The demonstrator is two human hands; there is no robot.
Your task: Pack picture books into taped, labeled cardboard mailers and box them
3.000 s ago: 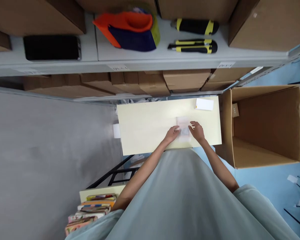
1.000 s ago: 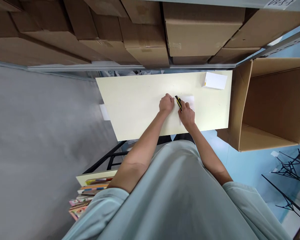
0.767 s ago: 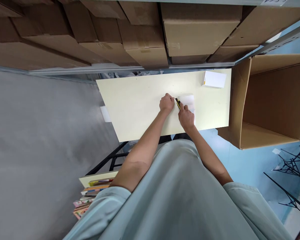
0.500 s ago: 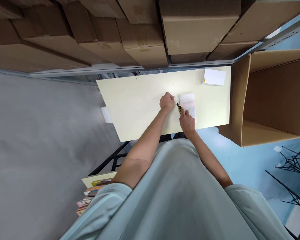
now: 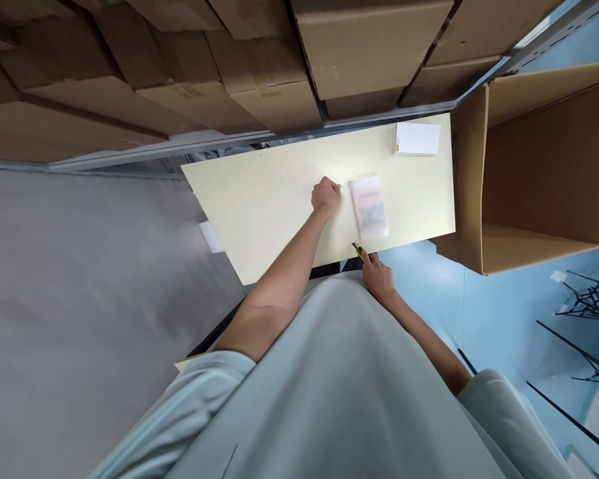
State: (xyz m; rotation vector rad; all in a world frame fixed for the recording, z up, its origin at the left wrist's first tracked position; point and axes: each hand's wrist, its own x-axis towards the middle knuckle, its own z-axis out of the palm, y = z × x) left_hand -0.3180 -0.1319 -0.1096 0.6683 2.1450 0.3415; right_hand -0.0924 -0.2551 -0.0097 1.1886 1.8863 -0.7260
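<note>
A flat package in cloudy translucent wrap [image 5: 369,207] lies on the cream tabletop [image 5: 259,206], with a pinkish and grey print showing through. Just left of its upper end rests my left hand [image 5: 325,195], fingers curled closed; whatever they may hold is hidden. My right hand [image 5: 378,276] is closed round a small black and yellow utility knife [image 5: 358,251]. It is at the table's front edge, just below the package and apart from it, and the knife's tip points up and left.
A white box [image 5: 417,139] with a small yellow mark sits at the table's back right. To the right stands a large open cardboard box [image 5: 484,199]. Stacked cartons [image 5: 274,100] fill the shelf behind the table. Black metal frames [image 5: 589,293] are on the blue floor.
My right hand has drawn the knife back from the package's left side to the table's front edge, uncovering the package. My left hand stays closed beside it. The view has turned slightly.
</note>
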